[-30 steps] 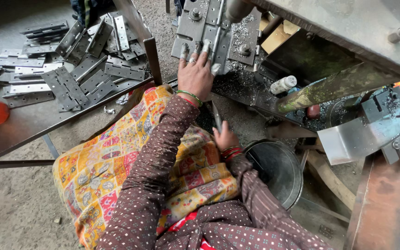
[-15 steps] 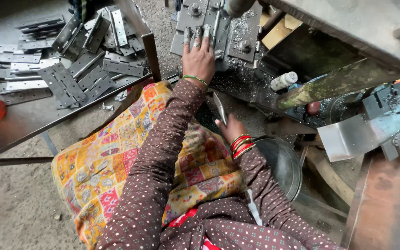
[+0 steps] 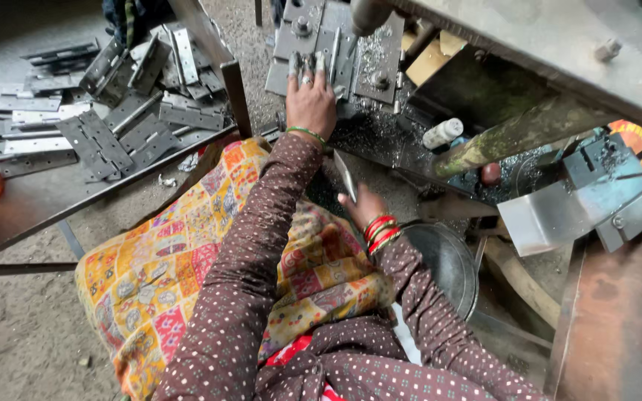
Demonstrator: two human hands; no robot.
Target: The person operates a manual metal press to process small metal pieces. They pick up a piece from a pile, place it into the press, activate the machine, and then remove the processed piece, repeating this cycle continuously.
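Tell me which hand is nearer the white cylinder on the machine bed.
Left. The left hand lies flat on the machine, nearer the white cylinder; the right hand sits lower, holding a metal strip.

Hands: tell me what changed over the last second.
The right hand rose from low beside the lap, lifting a flat metal piece it grips, and turned so its red bangles show. The left hand slid slightly up the jig plate and lies flat on it. The hinge pile, the dark bowl and the patterned cloth stayed put.
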